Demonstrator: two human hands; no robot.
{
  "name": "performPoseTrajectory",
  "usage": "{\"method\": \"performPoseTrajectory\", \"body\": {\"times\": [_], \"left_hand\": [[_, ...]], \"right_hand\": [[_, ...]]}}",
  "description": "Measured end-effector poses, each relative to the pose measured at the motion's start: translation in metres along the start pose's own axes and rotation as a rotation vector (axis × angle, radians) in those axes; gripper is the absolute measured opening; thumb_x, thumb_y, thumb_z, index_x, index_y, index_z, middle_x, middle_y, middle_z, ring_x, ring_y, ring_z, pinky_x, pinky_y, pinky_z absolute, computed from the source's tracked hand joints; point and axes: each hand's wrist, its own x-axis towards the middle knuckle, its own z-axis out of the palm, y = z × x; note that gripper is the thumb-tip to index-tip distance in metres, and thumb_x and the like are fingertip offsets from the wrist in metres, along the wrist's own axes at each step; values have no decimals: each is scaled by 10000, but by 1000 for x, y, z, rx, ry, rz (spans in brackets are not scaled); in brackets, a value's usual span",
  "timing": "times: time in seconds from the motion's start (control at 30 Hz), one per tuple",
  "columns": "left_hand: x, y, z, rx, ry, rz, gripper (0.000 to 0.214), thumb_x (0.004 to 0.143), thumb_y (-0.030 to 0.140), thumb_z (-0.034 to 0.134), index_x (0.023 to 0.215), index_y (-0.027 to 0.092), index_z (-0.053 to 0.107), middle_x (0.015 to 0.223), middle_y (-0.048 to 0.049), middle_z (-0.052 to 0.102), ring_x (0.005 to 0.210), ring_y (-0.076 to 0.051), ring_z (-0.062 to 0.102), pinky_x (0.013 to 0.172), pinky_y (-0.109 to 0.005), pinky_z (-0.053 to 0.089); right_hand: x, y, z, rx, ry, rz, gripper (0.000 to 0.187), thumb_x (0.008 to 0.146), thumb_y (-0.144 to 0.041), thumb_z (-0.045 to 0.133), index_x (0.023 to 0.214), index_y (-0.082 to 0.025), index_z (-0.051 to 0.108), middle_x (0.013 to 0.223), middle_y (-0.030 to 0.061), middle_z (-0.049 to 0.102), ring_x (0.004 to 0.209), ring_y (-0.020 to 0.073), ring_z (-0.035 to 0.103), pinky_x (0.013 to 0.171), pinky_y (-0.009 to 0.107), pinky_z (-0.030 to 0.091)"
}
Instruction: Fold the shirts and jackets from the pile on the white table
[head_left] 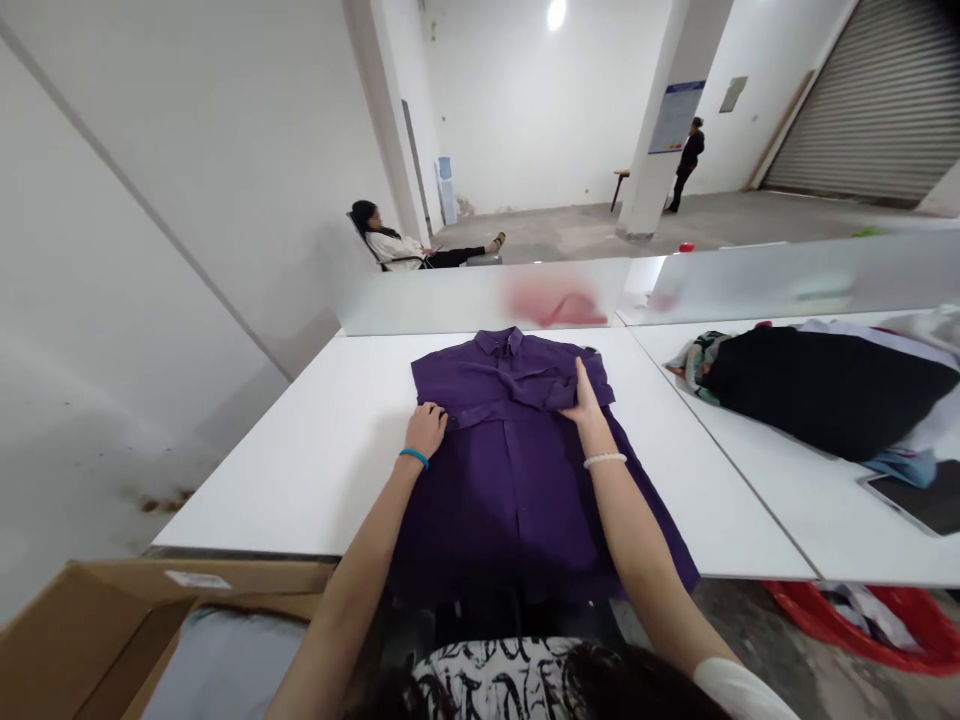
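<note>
A purple button-up shirt (517, 480) lies front up on the white table, collar at the far end and hem hanging over the near edge. Its sleeves are laid across the chest. My left hand (426, 430), with a blue band at the wrist, has its fingers curled on a sleeve cuff at the shirt's left side. On the right side, my right hand (589, 403) rests against the other folded sleeve, near its cuff. Its fingers stretch away from me, and the thumb is spread apart towards the left.
A frosted divider (450, 302) runs behind the table (300, 450). Piled clothes (825, 390) and a dark tablet-like device (919, 500) lie to the right. Below are a cardboard box (97, 610) and a red basin (802, 610), both holding cloth. Two people are farther back.
</note>
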Motion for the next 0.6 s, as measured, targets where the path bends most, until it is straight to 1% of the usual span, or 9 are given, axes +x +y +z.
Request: {"method": "performPoseTrajectory", "body": {"times": [0.07, 0.13, 0.2, 0.27, 0.33, 0.4, 0.5, 0.57, 0.6], "left_hand": [[0, 4, 2, 15, -35, -37, 375, 906, 398, 369, 1092, 177, 609, 1191, -154, 582, 1143, -268, 527, 989, -364, 371], [1, 9, 6, 29, -71, -99, 434, 885, 470, 392, 1112, 155, 586, 1150, -182, 601, 1091, -301, 563, 930, -388, 409], [4, 13, 9, 39, -95, -170, 501, 872, 511, 393, 1152, 125, 547, 1139, -218, 605, 1067, -333, 578, 886, -410, 428], [7, 15, 12, 40, -109, -225, 513, 868, 511, 400, 1164, 111, 524, 1137, -230, 609, 1064, -340, 585, 869, -411, 436], [12, 15, 13, 34, -119, -270, 494, 856, 486, 443, 1155, 101, 521, 1120, -234, 620, 1055, -341, 594, 860, -412, 442], [18, 15, 14, 24, -117, -310, 488, 837, 476, 488, 1134, 91, 528, 1085, -241, 632, 1037, -346, 605, 843, -420, 450], [26, 16, 16, -15, -79, -338, 458, 812, 464, 547, 1094, 104, 544, 1058, -228, 642, 1014, -334, 617, 826, -414, 463], [30, 17, 18, -59, -24, -319, 367, 808, 392, 569, 1061, 126, 558, 1099, -199, 627, 1029, -302, 612, 849, -390, 461], [31, 19, 20, -84, 14, -300, 319, 816, 351, 560, 1050, 134, 563, 1131, -186, 610, 1052, -284, 601, 873, -378, 454]], "right_hand": [[-1, 7, -5, -5, 31, 49, 437, 850, -446, 538, 1118, -105, 588, 1037, 146, 674, 1037, 228, 610, 950, 414, 461], [-2, 12, -6, -106, 131, 46, 521, 725, -270, 681, 1204, -129, 534, 1139, 128, 641, 1087, 251, 583, 988, 463, 435], [0, 10, -3, -265, 196, -29, 610, 665, -134, 670, 1252, -147, 503, 1208, 123, 607, 1129, 269, 555, 1026, 497, 390], [6, -2, 6, -406, 197, -141, 586, 676, -90, 600, 1251, -163, 514, 1211, 113, 607, 1134, 277, 554, 1037, 509, 371], [12, -23, 24, -454, 155, -248, 553, 701, -83, 538, 1246, -178, 524, 1209, 94, 613, 1136, 266, 557, 1039, 494, 375], [18, -51, 48, -466, 97, -364, 555, 713, -74, 502, 1257, -183, 519, 1242, 77, 597, 1170, 245, 534, 1060, 458, 362], [18, -93, 91, -450, -74, -585, 562, 714, -41, 459, 1249, -196, 527, 1308, 45, 552, 1246, 195, 466, 1113, 395, 293], [14, -117, 117, -394, -204, -661, 504, 725, -30, 431, 1177, -204, 570, 1277, 22, 573, 1232, 165, 472, 1119, 367, 272], [11, -126, 127, -355, -256, -663, 448, 740, -36, 422, 1120, -201, 594, 1235, 17, 598, 1204, 157, 492, 1114, 365, 274]]}}
